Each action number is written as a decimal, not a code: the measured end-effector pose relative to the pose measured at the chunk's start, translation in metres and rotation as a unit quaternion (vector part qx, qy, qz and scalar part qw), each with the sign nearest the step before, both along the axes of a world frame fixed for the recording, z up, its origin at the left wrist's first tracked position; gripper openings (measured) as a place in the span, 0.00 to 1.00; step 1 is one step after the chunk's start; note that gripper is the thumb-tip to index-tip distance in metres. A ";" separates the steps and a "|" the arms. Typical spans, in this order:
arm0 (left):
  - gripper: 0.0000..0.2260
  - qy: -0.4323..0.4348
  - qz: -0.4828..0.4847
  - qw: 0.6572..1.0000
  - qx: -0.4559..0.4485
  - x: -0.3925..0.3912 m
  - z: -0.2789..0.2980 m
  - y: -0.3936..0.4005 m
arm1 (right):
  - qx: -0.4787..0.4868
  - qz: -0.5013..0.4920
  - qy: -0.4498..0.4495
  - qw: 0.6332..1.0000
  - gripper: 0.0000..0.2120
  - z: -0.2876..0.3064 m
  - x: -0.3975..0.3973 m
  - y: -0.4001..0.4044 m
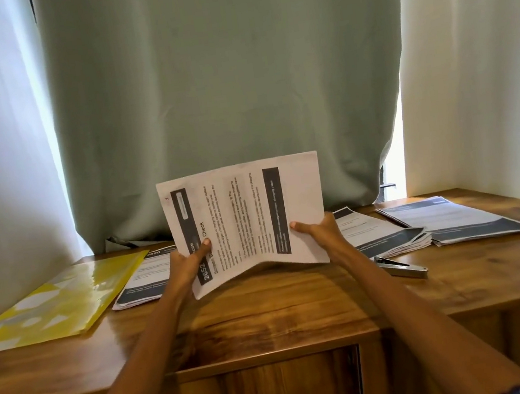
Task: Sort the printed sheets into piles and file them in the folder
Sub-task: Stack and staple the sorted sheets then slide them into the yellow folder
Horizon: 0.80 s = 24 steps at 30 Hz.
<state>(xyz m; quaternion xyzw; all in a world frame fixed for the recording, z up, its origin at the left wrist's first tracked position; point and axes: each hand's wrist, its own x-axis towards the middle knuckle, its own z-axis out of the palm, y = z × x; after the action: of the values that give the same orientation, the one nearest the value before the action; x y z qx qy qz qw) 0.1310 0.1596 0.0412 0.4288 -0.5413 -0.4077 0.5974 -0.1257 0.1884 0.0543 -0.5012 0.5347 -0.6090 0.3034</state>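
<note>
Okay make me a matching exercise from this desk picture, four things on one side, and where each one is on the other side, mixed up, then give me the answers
Things:
1. yellow folder
2. held sheet
3. stapler
4. far-right pile of sheets

Places:
A. raised above the desk, gripped by the left hand and the right hand
B. flat on the desk's left end
C. on the desk's right end, near the wall
D. on the desk just in front of the middle-right pile

Pairs: 1-B, 2-A, 3-D, 4-C
</note>
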 end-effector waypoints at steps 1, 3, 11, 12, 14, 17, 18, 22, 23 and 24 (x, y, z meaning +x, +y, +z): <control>0.15 0.001 -0.001 1.000 0.023 0.001 -0.010 0.000 | 0.018 0.006 -0.002 1.000 0.26 -0.010 0.000 -0.001; 0.15 -0.029 -0.004 0.998 0.052 0.002 -0.031 0.002 | 0.061 0.014 -0.010 0.998 0.28 -0.034 -0.002 -0.002; 0.10 -0.164 -0.040 0.984 0.065 0.023 0.004 -0.018 | -0.083 -0.079 0.046 0.992 0.47 -0.001 -0.018 -0.016; 0.07 -0.188 -0.060 0.978 0.072 0.030 0.012 -0.021 | -0.110 -0.097 0.087 0.985 0.50 0.009 -0.022 -0.019; 0.05 -0.251 -0.111 0.958 0.082 0.040 0.028 -0.024 | -0.131 -0.110 0.171 0.970 0.49 0.029 -0.026 -0.023; 0.06 -0.335 -0.168 0.922 0.097 0.042 0.050 -0.022 | -0.128 -0.014 0.222 0.966 0.38 0.054 -0.015 -0.021; 0.07 -0.349 -0.184 0.914 0.098 0.042 0.056 -0.023 | -0.113 0.040 0.218 0.969 0.34 0.058 -0.009 -0.020; 0.09 -0.381 -0.201 0.898 0.087 0.041 0.077 -0.025 | -0.055 0.131 0.231 0.963 0.19 0.049 0.013 -0.022; 0.09 -0.381 -0.182 0.903 0.074 0.044 0.082 -0.026 | -0.059 0.119 0.207 0.969 0.15 0.043 0.015 -0.025; 0.07 -0.358 -0.157 0.919 0.057 0.047 0.085 -0.028 | -0.062 0.100 0.173 0.978 0.13 0.038 0.016 -0.029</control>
<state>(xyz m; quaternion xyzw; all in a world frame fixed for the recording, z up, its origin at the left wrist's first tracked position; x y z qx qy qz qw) 0.1780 0.1318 0.1259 0.4895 -0.7551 -0.3454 0.2663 -0.1098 0.1596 0.0925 -0.6678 0.4876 -0.5114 0.2340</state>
